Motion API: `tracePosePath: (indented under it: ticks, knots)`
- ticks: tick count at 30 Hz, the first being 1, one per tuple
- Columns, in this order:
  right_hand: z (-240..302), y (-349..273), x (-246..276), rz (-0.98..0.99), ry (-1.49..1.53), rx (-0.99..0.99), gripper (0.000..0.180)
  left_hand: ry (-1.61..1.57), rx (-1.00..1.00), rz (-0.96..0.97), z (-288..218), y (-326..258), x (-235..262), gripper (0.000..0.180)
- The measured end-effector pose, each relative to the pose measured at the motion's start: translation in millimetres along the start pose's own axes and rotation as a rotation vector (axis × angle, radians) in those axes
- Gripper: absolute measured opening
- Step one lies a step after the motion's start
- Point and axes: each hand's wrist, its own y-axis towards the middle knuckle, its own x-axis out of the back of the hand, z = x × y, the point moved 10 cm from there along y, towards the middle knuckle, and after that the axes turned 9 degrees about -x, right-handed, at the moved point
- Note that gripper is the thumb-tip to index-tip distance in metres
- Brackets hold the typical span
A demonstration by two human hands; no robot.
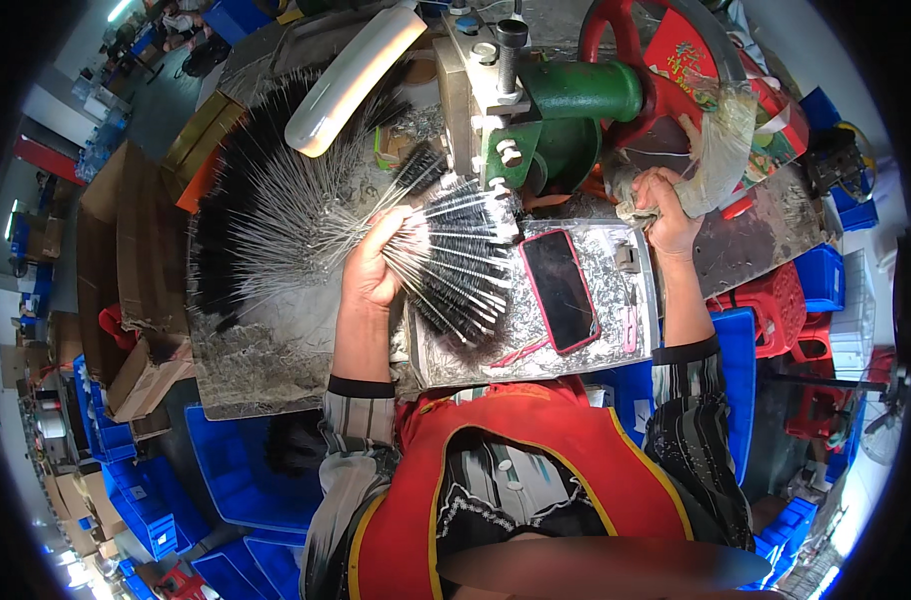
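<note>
My left hand (376,262) is closed round the wire stems of a bunch of black-bristled tube brushes (466,262), whose bristle ends fan out to the right. Just left of it lies a big heap of similar brushes (276,215), wire stems toward my hand and black bristles outward. My right hand (666,212) has its fingers curled on crumpled, translucent plastic wrapping (721,150) beside the red handwheel (624,40); whether something hard is inside the wrapping is hidden. Between my hands stands a green machine (576,95) with a metal head and bolts.
A metal tray (616,355) before me holds a phone in a red case (561,290) and a pink-handled small tool (631,328). A white lamp (356,80) hangs over the brush heap. Cardboard boxes (126,240) stand left; blue bins (241,465) and red stools (771,310) surround the worktable.
</note>
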Motion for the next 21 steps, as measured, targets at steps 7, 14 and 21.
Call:
tracePosePath:
  ticks: [7, 14, 21]
  knots:
    - [18, 10, 12, -0.093, 0.099, -0.264, 0.012, 0.014, -0.097, -0.126, -12, 2, 16, 0.010]
    - [26, 13, 16, -0.129, 0.036, -0.312, 0.012, 0.049, -0.132, -0.194, -15, 4, 21, 0.010]
    - [13, 8, 20, -0.118, 0.078, -0.245, 0.012, 0.088, -0.122, -0.195, -17, 3, 14, 0.011]
